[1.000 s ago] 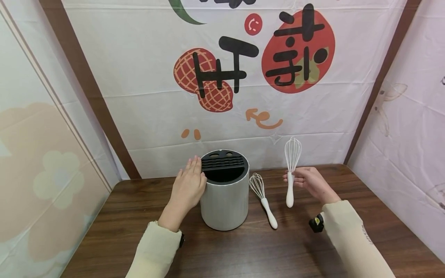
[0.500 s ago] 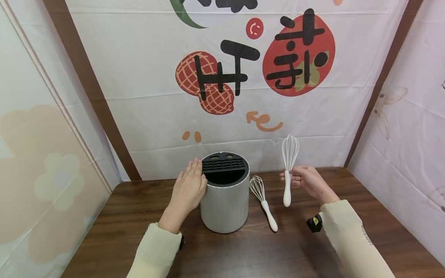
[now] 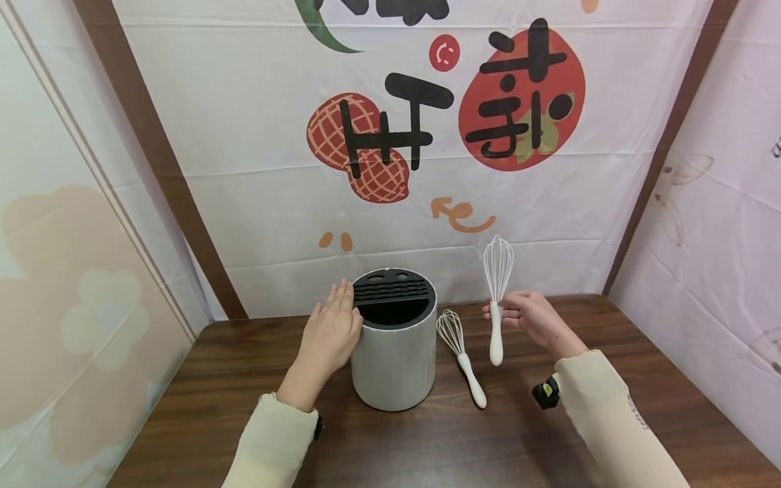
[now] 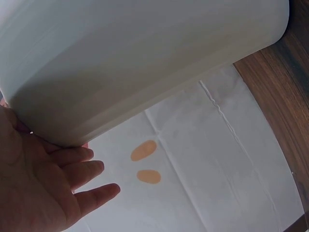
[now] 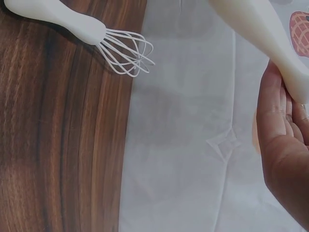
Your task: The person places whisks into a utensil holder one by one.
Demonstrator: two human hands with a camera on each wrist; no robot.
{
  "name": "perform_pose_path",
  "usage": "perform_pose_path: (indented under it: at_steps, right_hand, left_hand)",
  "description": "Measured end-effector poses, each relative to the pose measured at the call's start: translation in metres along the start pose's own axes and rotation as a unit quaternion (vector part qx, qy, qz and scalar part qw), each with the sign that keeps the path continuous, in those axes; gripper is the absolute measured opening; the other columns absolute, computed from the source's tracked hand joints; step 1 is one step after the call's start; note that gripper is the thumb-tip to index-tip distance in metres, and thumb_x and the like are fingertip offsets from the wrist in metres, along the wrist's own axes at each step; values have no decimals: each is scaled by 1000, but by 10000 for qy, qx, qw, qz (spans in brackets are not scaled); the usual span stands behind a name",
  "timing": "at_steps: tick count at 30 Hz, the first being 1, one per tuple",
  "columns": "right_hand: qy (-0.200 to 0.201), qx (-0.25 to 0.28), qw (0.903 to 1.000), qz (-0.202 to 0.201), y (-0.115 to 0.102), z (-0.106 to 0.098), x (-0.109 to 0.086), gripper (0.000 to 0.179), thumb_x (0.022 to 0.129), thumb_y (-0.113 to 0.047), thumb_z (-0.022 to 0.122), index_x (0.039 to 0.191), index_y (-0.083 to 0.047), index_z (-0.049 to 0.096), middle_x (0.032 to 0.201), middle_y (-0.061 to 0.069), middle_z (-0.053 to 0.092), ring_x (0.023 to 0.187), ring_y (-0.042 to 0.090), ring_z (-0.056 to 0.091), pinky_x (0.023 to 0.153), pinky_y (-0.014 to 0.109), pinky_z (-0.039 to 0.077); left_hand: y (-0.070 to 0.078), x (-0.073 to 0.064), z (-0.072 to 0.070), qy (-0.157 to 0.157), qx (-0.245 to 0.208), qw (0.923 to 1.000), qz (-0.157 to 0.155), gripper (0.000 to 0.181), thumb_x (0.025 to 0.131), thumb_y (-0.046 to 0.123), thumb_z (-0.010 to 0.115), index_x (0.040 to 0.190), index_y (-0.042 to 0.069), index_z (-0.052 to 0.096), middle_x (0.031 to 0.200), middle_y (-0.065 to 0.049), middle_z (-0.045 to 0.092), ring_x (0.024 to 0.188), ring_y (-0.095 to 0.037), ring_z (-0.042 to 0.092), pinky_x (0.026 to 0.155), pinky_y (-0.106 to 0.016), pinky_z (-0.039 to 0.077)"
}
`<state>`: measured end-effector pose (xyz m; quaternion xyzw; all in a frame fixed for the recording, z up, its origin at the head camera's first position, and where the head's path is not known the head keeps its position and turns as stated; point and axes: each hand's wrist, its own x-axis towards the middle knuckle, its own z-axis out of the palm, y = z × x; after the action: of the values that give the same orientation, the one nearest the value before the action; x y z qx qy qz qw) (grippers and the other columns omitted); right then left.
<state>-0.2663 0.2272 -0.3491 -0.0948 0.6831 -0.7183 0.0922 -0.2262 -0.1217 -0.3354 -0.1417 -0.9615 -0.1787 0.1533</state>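
My left hand (image 3: pixel 332 327) rests with straight fingers against the left side of a white utensil holder (image 3: pixel 393 369). Its black slotted lid (image 3: pixel 390 288) has ridges, two round holes and a wide front opening. In the left wrist view, the fingers (image 4: pixel 84 171) lie spread beside the holder's wall (image 4: pixel 145 67). To the right, my right hand (image 3: pixel 531 318) pinches a white whisk (image 3: pixel 496 332) near the top of its handle, wires upward, above the table. A second, smaller whisk (image 3: pixel 471 379) lies on the table between the holder and that hand, also visible as a whisk (image 5: pixel 79 24) in the right wrist view.
The brown wooden table (image 3: pixel 427 447) ends at the back against a white printed cloth (image 3: pixel 256 203) with fruit drawings and lettering. More cloth (image 3: pixel 720 257) hangs along the right side, and a flowered panel (image 3: pixel 91 325) borders the left.
My right hand has moved slightly left with the upright whisk, closer to the holder. The left hand, the holder and the lying whisk stay in place, while the head view has shifted slightly.
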Motion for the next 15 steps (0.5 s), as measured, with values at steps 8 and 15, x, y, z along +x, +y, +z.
perform_pose_path:
  at_steps: [8,15]
  right_hand:
    - [-34,104,9999,38,-5,5,2,40,93,1,40,123,27,38,98,21,67,88,22,68,84,33,52]
    - [-142,75,9999,-50,-13,12,6,40,94,0,40,123,27,39,91,12,69,87,19,68,83,31,52]
  left_hand:
    - [-1,0,2,-27,-10,10000,-15,52,99,21,32,143,-7,32,149,-20,29,138,-34,25,107,-57,23]
    - [0,1,1,-4,-30,10000,-21,52,99,21,32,143,-7,31,149,-20,28,139,-34,25,108,-57,23]
